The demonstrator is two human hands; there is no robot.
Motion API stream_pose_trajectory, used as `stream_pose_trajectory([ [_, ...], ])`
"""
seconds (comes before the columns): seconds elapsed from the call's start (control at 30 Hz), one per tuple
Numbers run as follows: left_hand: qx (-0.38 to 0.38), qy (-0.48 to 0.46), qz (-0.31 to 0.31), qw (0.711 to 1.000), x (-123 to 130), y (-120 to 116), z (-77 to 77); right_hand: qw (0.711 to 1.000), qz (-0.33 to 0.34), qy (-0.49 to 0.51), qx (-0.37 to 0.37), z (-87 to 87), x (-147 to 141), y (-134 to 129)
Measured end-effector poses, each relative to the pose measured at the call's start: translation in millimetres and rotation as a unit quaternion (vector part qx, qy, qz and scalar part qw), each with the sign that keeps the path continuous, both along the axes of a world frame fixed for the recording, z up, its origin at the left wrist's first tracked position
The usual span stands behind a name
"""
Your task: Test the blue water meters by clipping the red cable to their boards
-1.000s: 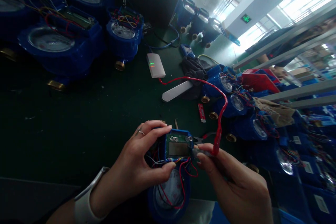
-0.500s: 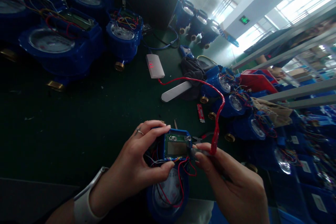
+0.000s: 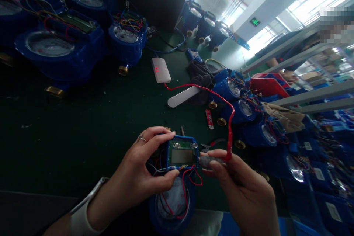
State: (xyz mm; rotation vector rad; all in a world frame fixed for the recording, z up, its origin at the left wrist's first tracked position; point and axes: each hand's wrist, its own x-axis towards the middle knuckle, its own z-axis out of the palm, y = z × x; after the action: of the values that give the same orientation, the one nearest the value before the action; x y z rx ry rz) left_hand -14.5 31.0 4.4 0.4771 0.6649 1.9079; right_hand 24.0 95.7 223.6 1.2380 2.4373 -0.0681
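My left hand (image 3: pixel 146 164) is closed around the left side of a blue water meter's electronics box, thumb at the near edge and fingers along the far edge. Inside the box sits a green circuit board (image 3: pixel 179 144) with a small grey display (image 3: pixel 181 156). Loose red and other coloured wires hang over the meter's round dial (image 3: pixel 173 199) below. Between the thumb and fingers of my right hand (image 3: pixel 243 188) is a grey cable plug (image 3: pixel 211 161), its tip beside the box's right edge. A red cable (image 3: pixel 230 132) runs from it to a white box (image 3: pixel 161 70) with red lights.
Beyond my hands lie red-handled pliers (image 3: pixel 211 144), a red battery (image 3: pixel 209 118), a flat silver bar (image 3: pixel 182 97) and a dark cloth (image 3: pixel 199 73). Several blue water meters (image 3: pixel 125 40) stand at left and right. Metal rails (image 3: pixel 306 96) cross the right; a person's arm shows behind them.
The plug has drawn slightly away from the box's right edge, and more of it shows between my right fingers. My left hand keeps its grip; the whole view has shifted a little.
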Motion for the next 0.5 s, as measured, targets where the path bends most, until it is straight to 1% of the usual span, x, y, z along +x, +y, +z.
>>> stream_pose_trajectory([
  [0.13,0.001,0.002,0.002,1.000,0.3,-0.3,-0.1,0.999,0.019,-0.030,0.008,1.2,2.1,2.6],
  [0.5,0.006,0.001,0.005,1.000,-0.7,-1.2,-0.3,0.999,0.015,-0.042,0.001,0.3,-0.8,0.9],
])
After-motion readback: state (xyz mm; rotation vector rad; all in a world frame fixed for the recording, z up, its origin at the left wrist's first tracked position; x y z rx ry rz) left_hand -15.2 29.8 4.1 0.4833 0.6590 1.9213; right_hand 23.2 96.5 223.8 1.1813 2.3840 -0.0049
